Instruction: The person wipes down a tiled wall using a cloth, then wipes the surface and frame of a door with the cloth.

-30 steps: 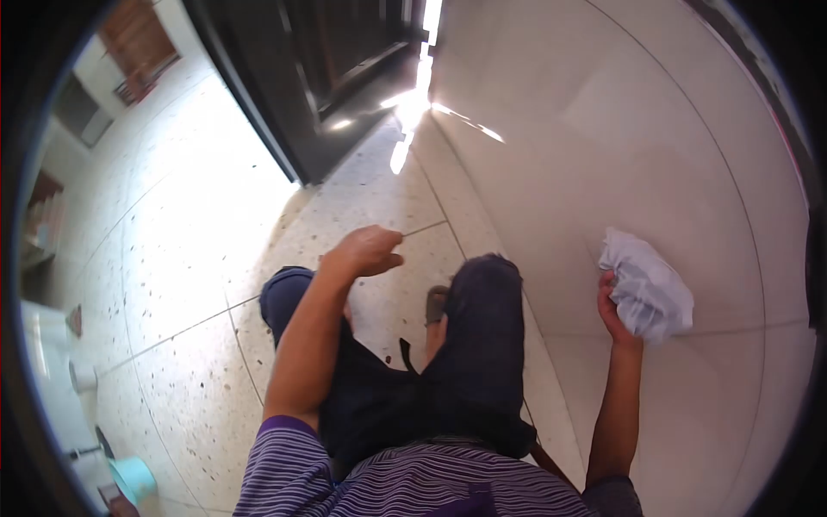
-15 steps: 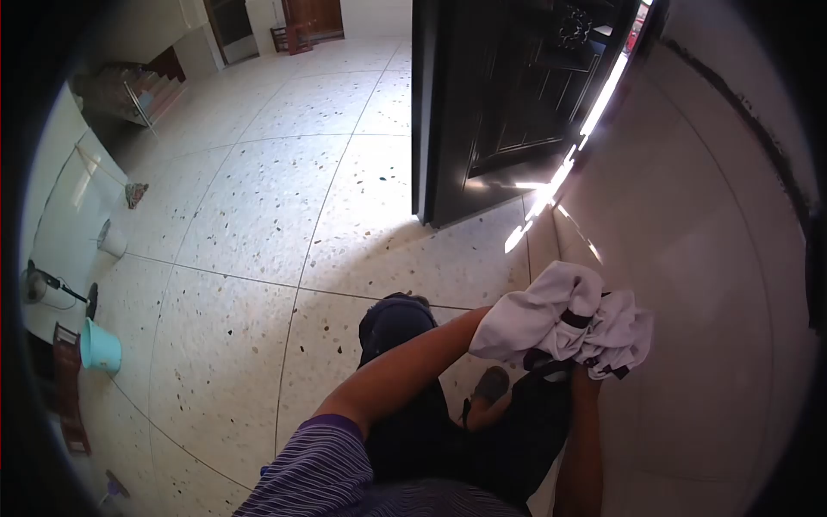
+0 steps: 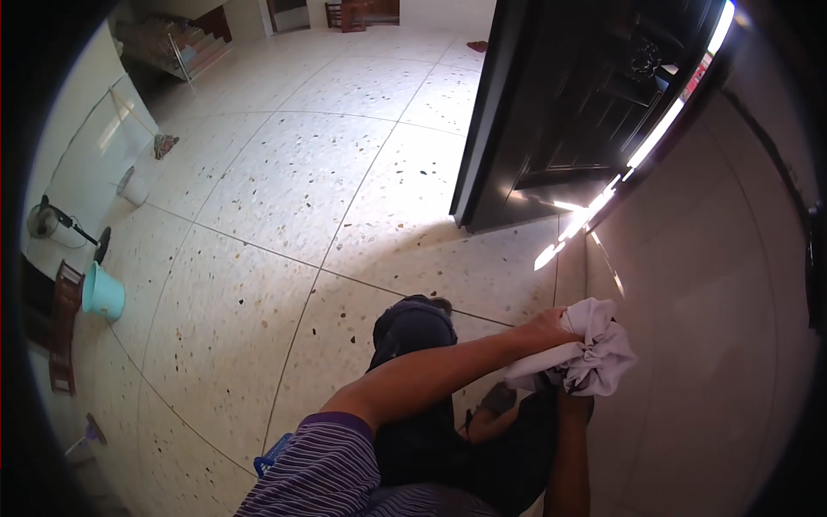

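My left arm (image 3: 431,370) slanted across my front toward my right side, its elbow bent, my left hand (image 3: 544,332) closed in a grip. My right forearm (image 3: 570,457) stood nearly upright, wrist (image 3: 575,407) near that hand, my right fingers hidden.

Seemingly a home's tiled room
Speckled floor (image 3: 258,189), dark panelled door (image 3: 577,112), stairs (image 3: 200,59), standing fan (image 3: 53,222).

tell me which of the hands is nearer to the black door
Left. The left hand is at the side of the cloth toward the black door; the right hand, hidden by the cloth, seems farther back, its wrist below the cloth.
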Demonstrator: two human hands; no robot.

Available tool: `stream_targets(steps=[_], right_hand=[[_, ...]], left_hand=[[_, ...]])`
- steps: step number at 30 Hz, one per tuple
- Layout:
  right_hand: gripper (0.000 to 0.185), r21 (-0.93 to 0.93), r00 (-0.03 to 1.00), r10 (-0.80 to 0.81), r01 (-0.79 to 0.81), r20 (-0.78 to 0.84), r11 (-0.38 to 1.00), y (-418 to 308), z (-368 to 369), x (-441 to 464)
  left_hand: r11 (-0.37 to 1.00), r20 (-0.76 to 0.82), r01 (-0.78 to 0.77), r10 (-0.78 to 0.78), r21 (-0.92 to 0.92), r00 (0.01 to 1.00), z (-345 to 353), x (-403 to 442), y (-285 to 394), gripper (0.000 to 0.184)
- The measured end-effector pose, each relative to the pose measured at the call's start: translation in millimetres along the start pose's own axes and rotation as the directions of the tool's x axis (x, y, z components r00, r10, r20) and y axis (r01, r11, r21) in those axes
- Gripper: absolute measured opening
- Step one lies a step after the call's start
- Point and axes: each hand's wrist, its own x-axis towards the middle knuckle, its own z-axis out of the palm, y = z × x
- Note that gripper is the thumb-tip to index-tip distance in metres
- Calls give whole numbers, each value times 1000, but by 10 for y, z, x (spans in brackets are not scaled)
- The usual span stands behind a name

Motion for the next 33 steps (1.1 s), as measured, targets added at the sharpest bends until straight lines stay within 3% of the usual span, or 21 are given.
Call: stream_targets(steps=[1, 3, 5, 6, 8, 9, 10, 11, 12, 14, 16, 18, 20, 21, 23, 24, 26, 27, 30, 32, 33], right_hand=[[59, 199, 999, 48, -44, -13, 979, -235, -254, 95], [59, 404, 993, 105, -78, -47, 911, -617, -619, 298], [59, 451, 986, 100, -29, -135, 892, -969, -971, 432], [59, 491, 969, 103, 22, -226, 871, -1091, -1103, 465], [56, 488, 949, 109, 53, -297, 871, -1346, -1389, 497], [53, 493, 927, 95, 104, -362, 864, -1386, -1467, 508], [53, 488, 926, 96, 103, -365, 867, -1349, -1452, 513], [52, 703, 902, 232, 103, -365, 704, -1297, -1370, 499], [51, 864, 871, 364, 123, -329, 488, -1234, -1296, 490], [52, 880, 868, 395, 93, -301, 467, -1123, -1249, 487], [54, 998, 862, 506, -5, -28, 64, -1048, -1254, 548], [55, 998, 880, 473, -50, 28, 34, -897, -1190, 509], [58, 900, 910, 323, -108, 261, -423, -801, -1114, 476], [58, 904, 906, 341, -95, 252, -416, -801, -1174, 468], [62, 650, 948, -8, -224, 318, -726, -811, -1291, 458], [62, 649, 948, 1, -218, 319, -729, -735, -1239, 439], [65, 471, 916, -267, -386, 300, -793, -523, -1023, 410], [65, 468, 918, -262, -380, 298, -798, -502, -1001, 391], [62, 688, 928, -107, -339, 358, -642, -442, -939, 356], [57, 821, 937, -31, -320, 347, -473, -348, -913, 300], [54, 750, 929, 13, -291, 371, -594, -398, -956, 297]], left_hand=[[1000, -35, -22, 22, -15, 999, -3, -4, -8, 73], [999, -89, -33, 31, -24, 996, -55, -81, 112, 74], [997, -233, -72, 64, -28, 970, -98, -52, 170, 69], [997, -219, -72, 64, -30, 974, -136, -59, 254, 69], [976, -389, -209, 217, 61, 895, -201, -167, 487, 63], [975, -377, -216, 221, 57, 899, -200, -177, 530, 63], [948, -378, -243, 306, 206, 874, -228, -189, 592, 61], [898, -367, -261, 390, 353, 844, -255, -222, 630, 60], [896, -363, -267, 395, 354, 844, -252, -233, 591, 60], [773, -269, -324, 527, 545, 806, -154, -202, 440, 64], [778, -154, -425, 542, 463, 826, -78, -231, 443, 66], [779, -30, -510, 557, 364, 830, 22, -257, 449, 68], [811, 115, -545, 533, 213, 839, 112, -302, 466, 74], [847, 142, -505, 486, 168, 862, 138, -351, 509, 77], [861, 140, -490, 473, 135, 870, 163, -350, 484, 77], [876, 123, -469, 456, 111, 881, 175, -361, 456, 78], [871, 142, -480, 465, 107, 874, 175, -342, 426, 78], [849, 151, -508, 488, 146, 860, 175, -332, 416, 79], [825, 168, -527, 501, 204, 849, 158, -309, 399, 82], [820, 206, -537, 500, 198, 841, 195, -299, 384, 84], [821, 193, -514, 478, 249, 857, 210, -335, 427, 87]])
